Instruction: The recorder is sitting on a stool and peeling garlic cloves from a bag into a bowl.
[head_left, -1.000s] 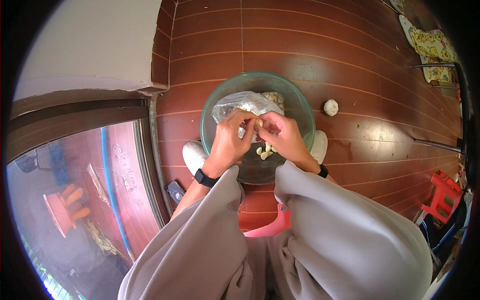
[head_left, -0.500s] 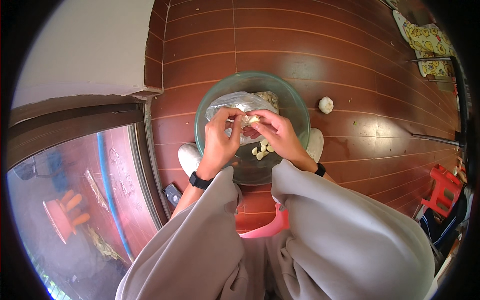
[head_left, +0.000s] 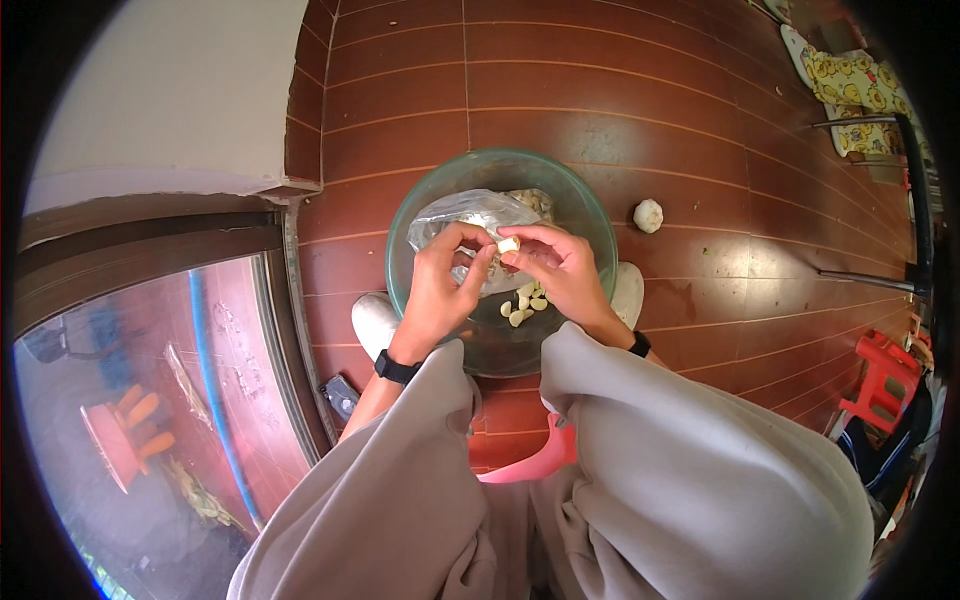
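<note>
Over a greenish see-through bowl (head_left: 402, 215), both hands meet at a pale garlic clove (head_left: 508, 245). My right hand (head_left: 568, 270) grips it between thumb and forefinger. The thumb and fingers of my left hand (head_left: 445, 280) are pinched at the clove's left end; any skin between them is too small to make out. Below the fingers, several peeled garlic cloves (head_left: 525, 303) lie in the bowl. A clear plastic bag (head_left: 470, 207) fills its far part, partly hidden by my hands, with brownish-white pieces (head_left: 533, 203) at its right.
A whole garlic bulb (head_left: 648, 215) sits on the red-brown floor (head_left: 600, 90) right of the bowl. My shoes flank the bowl. A dark device (head_left: 340, 393) lies by the door frame at left. A red plastic stool (head_left: 880, 380) and metal legs (head_left: 865, 280) stand at right.
The clove has turned between my fingers and shows more of its pale surface. My left fingertips have shifted slightly at its end. The whole view has moved a little.
</note>
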